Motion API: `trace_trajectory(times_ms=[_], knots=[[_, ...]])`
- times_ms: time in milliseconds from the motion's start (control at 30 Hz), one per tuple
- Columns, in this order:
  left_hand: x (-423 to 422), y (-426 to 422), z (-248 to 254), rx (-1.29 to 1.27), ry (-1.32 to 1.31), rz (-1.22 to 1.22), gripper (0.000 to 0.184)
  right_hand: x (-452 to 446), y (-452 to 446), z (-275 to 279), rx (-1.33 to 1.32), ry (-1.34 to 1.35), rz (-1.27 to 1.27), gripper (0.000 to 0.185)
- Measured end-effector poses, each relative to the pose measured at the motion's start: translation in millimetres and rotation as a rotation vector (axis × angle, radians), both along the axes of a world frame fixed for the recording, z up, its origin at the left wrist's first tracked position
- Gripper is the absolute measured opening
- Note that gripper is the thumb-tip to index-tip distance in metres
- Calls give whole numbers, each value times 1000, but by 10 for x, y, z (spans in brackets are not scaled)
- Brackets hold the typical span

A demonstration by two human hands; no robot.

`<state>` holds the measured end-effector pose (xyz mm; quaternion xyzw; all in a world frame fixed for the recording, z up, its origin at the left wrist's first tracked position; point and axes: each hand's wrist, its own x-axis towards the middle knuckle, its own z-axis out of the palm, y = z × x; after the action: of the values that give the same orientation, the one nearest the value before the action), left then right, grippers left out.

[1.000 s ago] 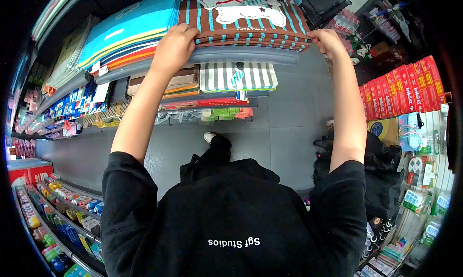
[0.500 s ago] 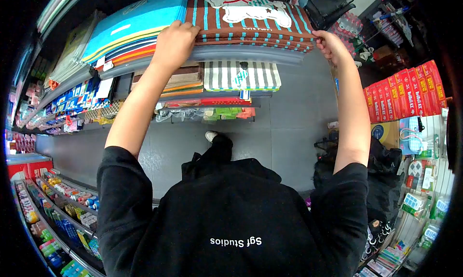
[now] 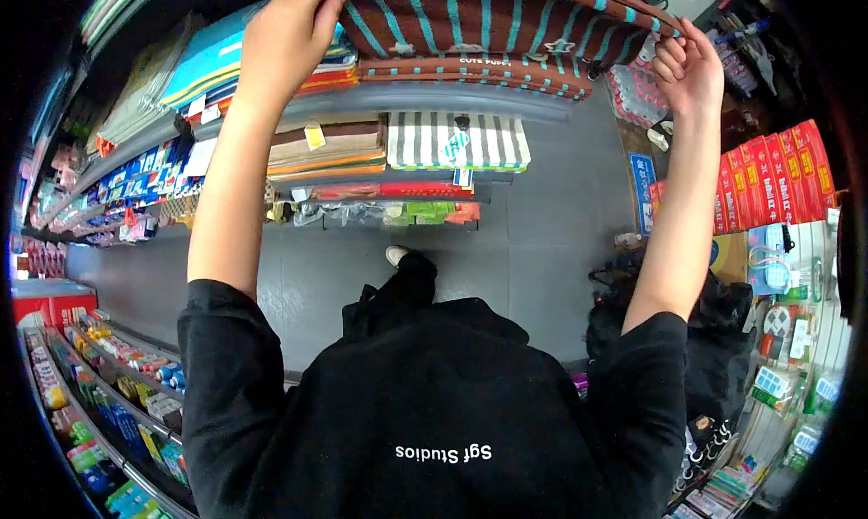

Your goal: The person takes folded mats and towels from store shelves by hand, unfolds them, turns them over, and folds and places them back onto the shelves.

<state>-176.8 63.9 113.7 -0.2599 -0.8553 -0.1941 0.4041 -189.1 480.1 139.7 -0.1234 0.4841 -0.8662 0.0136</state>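
Note:
My left hand pinches the near left corner of a brown towel with turquoise stripes, thumb against the cloth. At the opposite corner, my right hand grips the same towel with curled fingers. The towel's near edge is raised and hangs between both hands. Beneath it lies a stack of matching brown towels, the top one lettered "CUTE PUPPY". Partly behind my left hand is a pile of blue, yellow and orange towels.
On a lower shelf lie grey-and-white striped towels and brown towels. Red boxes stand at the right, with a black bag below them. Packed shelves run along the left. A grey floor lies beneath me.
Both hands have risen and moved farther apart, lifting the near edge of the top brown towel off the stack. Its puppy picture is now mostly hidden.

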Motion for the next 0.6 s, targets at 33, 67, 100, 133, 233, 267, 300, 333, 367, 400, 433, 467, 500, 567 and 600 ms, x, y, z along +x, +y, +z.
trace_trajectory(times_ms=[33,67,100,133,233,267,300,333,367,400,433,467,500,567,600], knots=[[40,-13,76,-8,7,1,20,-33,0,-24,38,-64,-36,19],[69,-9,148,-19,19,-5,21,-31,-43,-22,73,-123,-77,19],[163,71,225,98,2,-8,14,41,-41,7,21,-95,-164,20],[183,105,261,97,9,-11,14,104,-49,50,-27,-66,-249,21],[177,106,182,105,-29,-28,16,52,38,22,29,-80,-122,21],[112,81,168,98,-30,-32,16,-6,36,-32,103,-138,-135,21],[41,52,177,124,-80,-18,17,-33,-15,-83,150,-113,-264,21],[-28,37,177,156,-134,-1,17,-292,382,-192,129,-33,85,18],[-116,36,177,266,-250,-50,15,-279,189,-135,135,-44,-148,16],[-107,121,261,430,-411,-81,12,-260,-24,-71,137,-54,-382,17],[-205,118,258,451,-353,-105,12,-316,-10,-64,135,-52,-383,17],[-346,113,267,471,-292,-131,11,-445,20,-51,80,34,-285,19],[-402,118,329,416,-207,-109,12,-589,72,-41,25,121,-188,22],[-460,128,343,338,-23,-17,12,-952,350,-226,-61,226,17,23],[-481,107,323,286,31,37,12,-841,186,-161,-147,324,228,24]])
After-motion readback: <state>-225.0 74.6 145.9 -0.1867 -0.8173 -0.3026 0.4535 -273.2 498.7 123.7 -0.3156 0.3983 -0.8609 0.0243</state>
